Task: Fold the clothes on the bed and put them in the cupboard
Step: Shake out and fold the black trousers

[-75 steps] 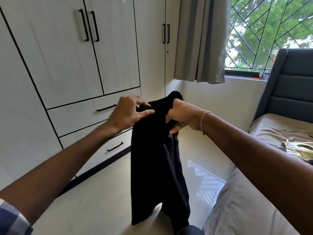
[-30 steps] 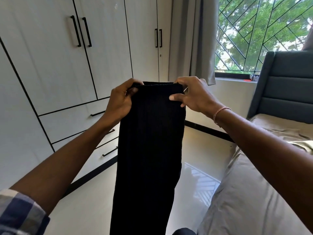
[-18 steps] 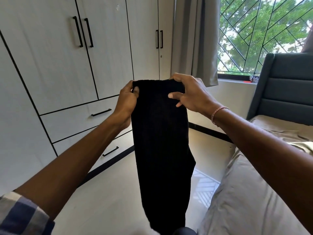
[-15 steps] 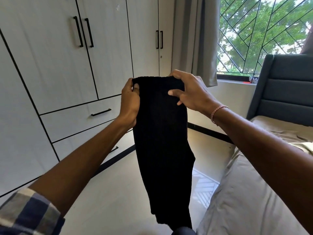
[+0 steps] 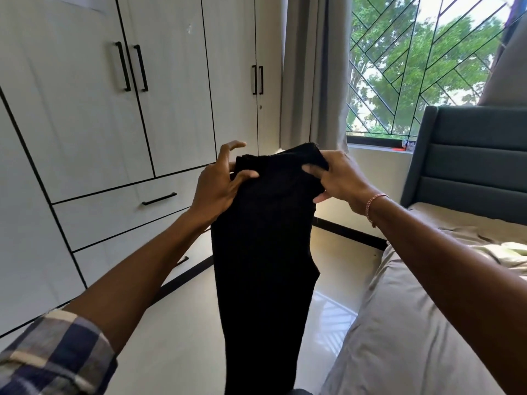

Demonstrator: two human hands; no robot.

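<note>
A black garment (image 5: 263,252) hangs in front of me as a long narrow strip, its lower end out of view at the bottom. My left hand (image 5: 219,185) pinches its top left edge with the thumb in front, the index finger lifted off. My right hand (image 5: 336,178) grips the top right corner, fingers curled over the cloth. The white cupboard (image 5: 85,109) with black handles stands at the left, all doors closed. The bed (image 5: 413,323) with a beige sheet lies at the right.
Two closed drawers (image 5: 119,206) sit low in the cupboard. A grey curtain (image 5: 313,69) hangs beside the barred window (image 5: 422,61). A grey padded headboard (image 5: 470,158) stands at the far right. A pale green cloth (image 5: 513,252) lies on the bed. Glossy floor runs between cupboard and bed.
The garment's top edge has dropped lower and bunched between my hands. My left index finger has come off the cloth. The hanging part has swung back to straight.
</note>
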